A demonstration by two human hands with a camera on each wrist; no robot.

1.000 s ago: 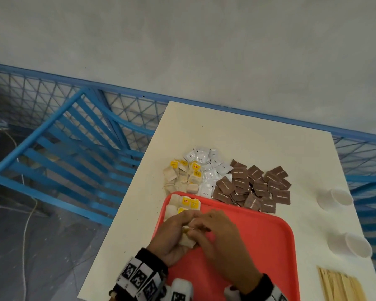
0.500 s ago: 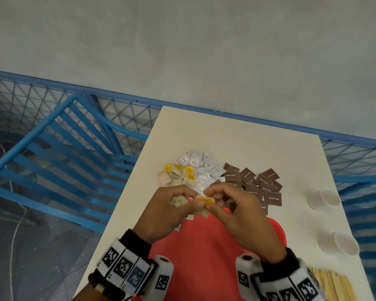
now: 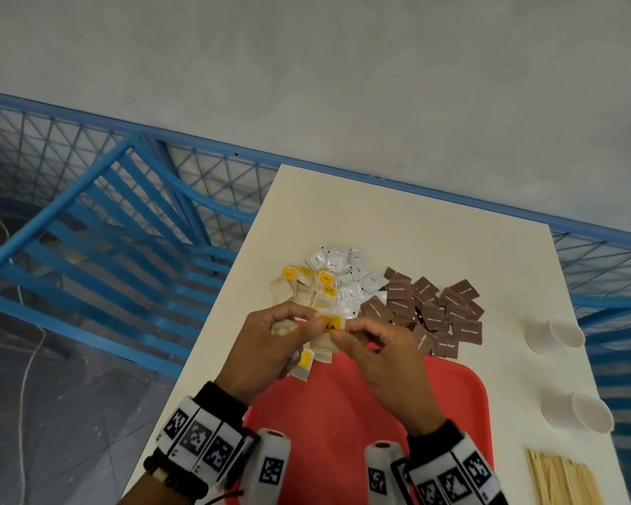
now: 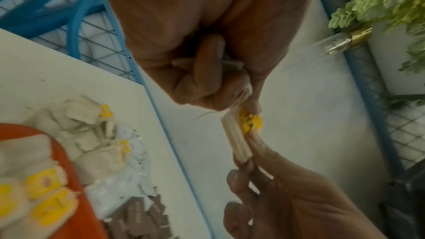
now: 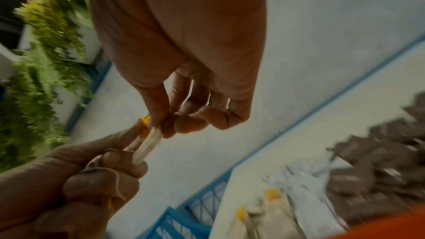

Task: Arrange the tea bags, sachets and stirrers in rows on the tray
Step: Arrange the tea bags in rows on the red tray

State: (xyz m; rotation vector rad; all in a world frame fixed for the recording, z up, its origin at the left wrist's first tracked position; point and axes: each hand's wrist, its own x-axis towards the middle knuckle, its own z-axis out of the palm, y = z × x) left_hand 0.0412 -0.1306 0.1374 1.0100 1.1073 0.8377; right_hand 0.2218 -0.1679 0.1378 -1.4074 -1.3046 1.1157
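Both hands are raised over the far-left corner of the red tray (image 3: 452, 395). Between them they hold a beige tea bag (image 3: 325, 346) with a yellow tag (image 3: 330, 324). My left hand (image 3: 316, 322) pinches its tag end and also has a crumpled tea bag (image 3: 283, 328) tucked in its curled fingers. My right hand (image 3: 339, 335) pinches the other edge. In the left wrist view the tea bag (image 4: 236, 137) shows edge-on between the two hands. The right wrist view shows the same tea bag (image 5: 149, 143). A few tea bags (image 4: 46, 188) lie in the tray's corner.
Beyond the tray lie piles of tea bags (image 3: 306, 289), white sachets (image 3: 343, 271) and brown sachets (image 3: 434, 308). Two white paper cups (image 3: 554, 333) (image 3: 580, 413) lie on their sides at the right. Wooden stirrers (image 3: 561, 479) sit at the near right corner. Blue railing borders the table.
Both hands have risen from the tray surface with a tea bag held between them. The yellow tag now faces up between the fingertips.
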